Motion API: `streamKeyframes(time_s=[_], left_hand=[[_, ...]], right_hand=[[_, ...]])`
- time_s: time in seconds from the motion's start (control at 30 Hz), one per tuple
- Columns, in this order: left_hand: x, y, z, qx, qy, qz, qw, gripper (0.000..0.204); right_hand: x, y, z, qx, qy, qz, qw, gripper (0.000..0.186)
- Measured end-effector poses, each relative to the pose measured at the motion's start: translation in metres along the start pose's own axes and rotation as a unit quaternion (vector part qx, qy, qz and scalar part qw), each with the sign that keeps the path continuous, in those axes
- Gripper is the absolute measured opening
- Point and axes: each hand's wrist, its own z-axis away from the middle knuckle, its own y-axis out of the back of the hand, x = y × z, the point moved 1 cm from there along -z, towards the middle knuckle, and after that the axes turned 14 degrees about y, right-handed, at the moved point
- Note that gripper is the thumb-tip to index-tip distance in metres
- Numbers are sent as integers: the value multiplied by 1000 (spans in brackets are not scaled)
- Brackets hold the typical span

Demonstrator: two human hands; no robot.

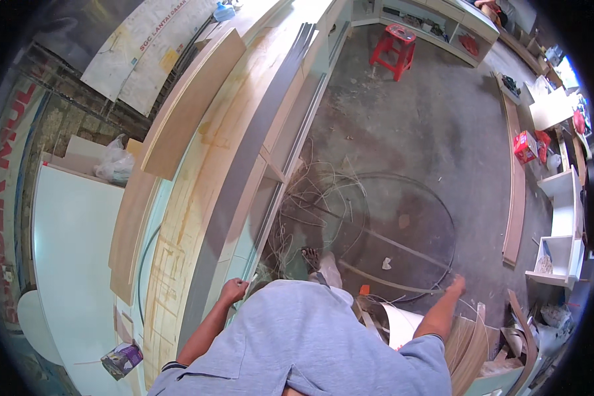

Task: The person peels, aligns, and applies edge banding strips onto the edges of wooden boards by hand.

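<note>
My left hand (233, 290) is closed beside the edge of the long bench; what its fingers pinch, if anything, is too small to make out. Out to the right, my right hand (457, 285) reaches low with its fingers closed around a long thin edging strip (396, 244). That strip runs across the floor in long lengths and a wide dark loop. A tangle of thin pale offcuts (310, 198) lies on the floor against the bench. Grey strips (244, 158) lie lengthwise along the bench top.
Wooden boards (191, 105) lie on the long bench (208, 142) at left. A red stool (395, 49) stands far ahead. Along the right are a long plank (513, 178), a white box-like cabinet (564, 204) and stacked wood strips (470, 346). A paint can (122, 360) is near left.
</note>
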Motion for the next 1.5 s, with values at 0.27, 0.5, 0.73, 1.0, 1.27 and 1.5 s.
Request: streamKeyframes(time_s=[0.27,0.5,0.73,1.0,1.27,1.5], left_hand=[[-25,7,-26,-31,46,-122,991,45],[202,56,52,-21,-200,94,975,41],[366,118,218,3,-528,136,838,48],[284,147,235,-161,-342,441,814,24],[118,264,332,64,-332,309,889,41],[-62,291,392,144,-227,156,950,21]], right_hand=[[-107,184,-80,36,-50,-354,933,27],[-360,103,140,-154,34,-522,838,10],[-514,16,421,-381,34,-589,711,18],[-638,26,506,-492,103,-669,547,18],[-715,-58,404,-523,55,-734,429,16],[-758,-86,429,-546,171,-702,425,26]])
